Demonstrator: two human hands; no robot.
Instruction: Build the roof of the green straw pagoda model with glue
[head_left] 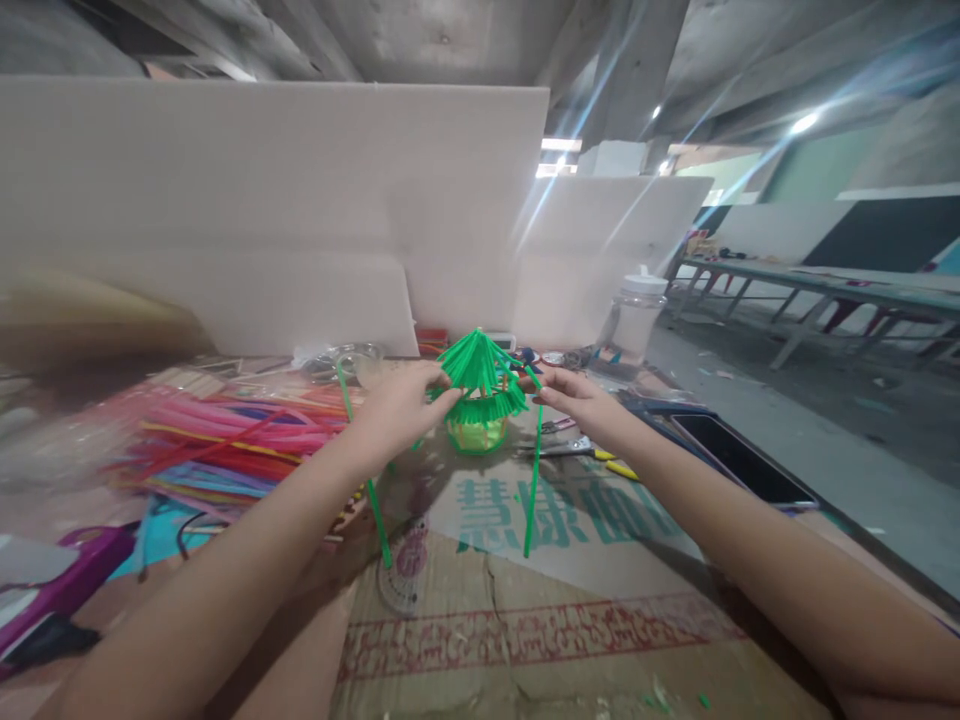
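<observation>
A small green model hut [480, 440] with a pointed, fringed roof [474, 360] stands upright on the cardboard. My left hand [405, 405] grips the roof's left edge between thumb and fingers. On the other side, my right hand [574, 395] pinches a short green pipe cleaner piece [532, 378] beside the roof; I cannot tell whether the piece touches it. One long green pipe cleaner [379, 520] lies below my left hand, and a second green pipe cleaner [533, 490] lies below the right.
Colourful pipe cleaners [225, 430] are heaped at left, near a purple tool [90, 570]. A clear protractor [397, 580] lies on the printed cardboard [570, 650]. Yellow-handled pliers [577, 450], a phone [739, 460] and a lidded clear jar [634, 320] are at right. White boards [285, 170] stand behind.
</observation>
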